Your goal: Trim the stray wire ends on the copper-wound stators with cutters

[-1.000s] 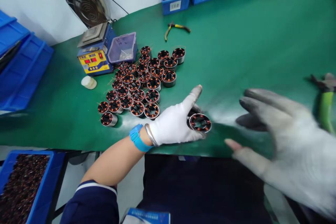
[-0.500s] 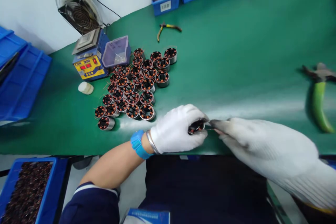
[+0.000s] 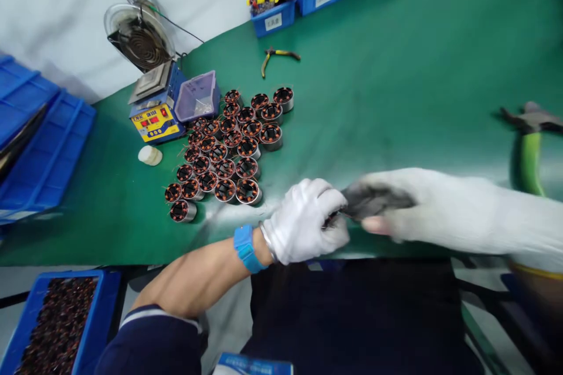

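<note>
My left hand (image 3: 305, 222), in a white glove, is closed around a stator (image 3: 331, 220), a short metal ring with copper windings. Fingers cover most of that ring. My right hand (image 3: 404, 205), gloved with dark-stained fingers, meets the left fingertips at the stator's right side. Motion smears the right fingers, so their grip cannot be made out. Left of my hands, several similar stators (image 3: 248, 191) stand in a close group on the green table, thin copper wire ends sticking out of some.
Green-handled pliers (image 3: 531, 158) lie at the right, yellow-handled cutters (image 3: 279, 54) at the back. A blue soldering-type unit (image 3: 156, 120), purple bin (image 3: 197, 96) and white round piece (image 3: 150, 155) are at left. Blue tool boxes (image 3: 273, 22) line the wall; a blue crate (image 3: 99, 304) sits below.
My right hand has turned and its dark fingers now press up against my left hand, where earlier they pointed at the stator's edge. The view has shifted slightly.
</note>
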Available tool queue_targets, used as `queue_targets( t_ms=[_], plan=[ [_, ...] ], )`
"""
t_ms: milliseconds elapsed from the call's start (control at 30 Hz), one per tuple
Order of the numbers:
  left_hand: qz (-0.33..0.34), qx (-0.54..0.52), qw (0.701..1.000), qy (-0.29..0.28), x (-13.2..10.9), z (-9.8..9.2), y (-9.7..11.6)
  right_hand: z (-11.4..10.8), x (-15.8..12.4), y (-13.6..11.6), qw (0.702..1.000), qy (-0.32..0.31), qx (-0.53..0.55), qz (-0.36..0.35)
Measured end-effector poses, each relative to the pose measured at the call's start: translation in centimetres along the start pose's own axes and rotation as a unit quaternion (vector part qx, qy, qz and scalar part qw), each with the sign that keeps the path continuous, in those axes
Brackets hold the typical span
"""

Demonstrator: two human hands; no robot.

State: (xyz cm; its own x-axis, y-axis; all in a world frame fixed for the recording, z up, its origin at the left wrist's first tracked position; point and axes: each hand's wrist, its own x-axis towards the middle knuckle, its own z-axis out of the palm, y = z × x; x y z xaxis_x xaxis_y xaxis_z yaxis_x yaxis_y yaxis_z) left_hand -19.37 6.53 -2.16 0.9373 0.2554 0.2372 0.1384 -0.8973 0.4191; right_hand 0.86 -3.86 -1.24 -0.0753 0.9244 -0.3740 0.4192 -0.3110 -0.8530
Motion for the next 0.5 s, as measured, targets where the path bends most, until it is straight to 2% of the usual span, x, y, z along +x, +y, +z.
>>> queue_targets(
  t_ms=[33,67,267,333,400,500],
  plan=[
    [-0.002,0.002,1.0,0.001,0.0,0.0,0.0,0.4,0.8,-0.5,0.998,-0.044,0.03,0.033],
    [-0.003,0.004,1.0,0.003,0.0,0.1,0.1,0.8,1.4,-0.9,0.996,-0.063,0.042,0.056],
    [-0.047,-0.002,0.997,0.062,-0.5,0.8,0.3,2.5,1.6,-1.4,0.989,-0.061,0.115,0.071],
    [-0.058,-0.061,0.993,0.078,-0.8,0.8,0.0,2.8,1.3,-1.5,0.988,-0.042,0.128,0.072],
    [-0.052,-0.152,0.985,0.062,-1.0,0.5,-0.4,3.3,1.1,-1.6,0.988,-0.01,0.142,0.065],
    [-0.075,-0.331,0.94,0.033,-0.9,-0.5,-1.2,3.9,0.6,-2.1,0.984,0.043,0.168,0.038]
  ],
)
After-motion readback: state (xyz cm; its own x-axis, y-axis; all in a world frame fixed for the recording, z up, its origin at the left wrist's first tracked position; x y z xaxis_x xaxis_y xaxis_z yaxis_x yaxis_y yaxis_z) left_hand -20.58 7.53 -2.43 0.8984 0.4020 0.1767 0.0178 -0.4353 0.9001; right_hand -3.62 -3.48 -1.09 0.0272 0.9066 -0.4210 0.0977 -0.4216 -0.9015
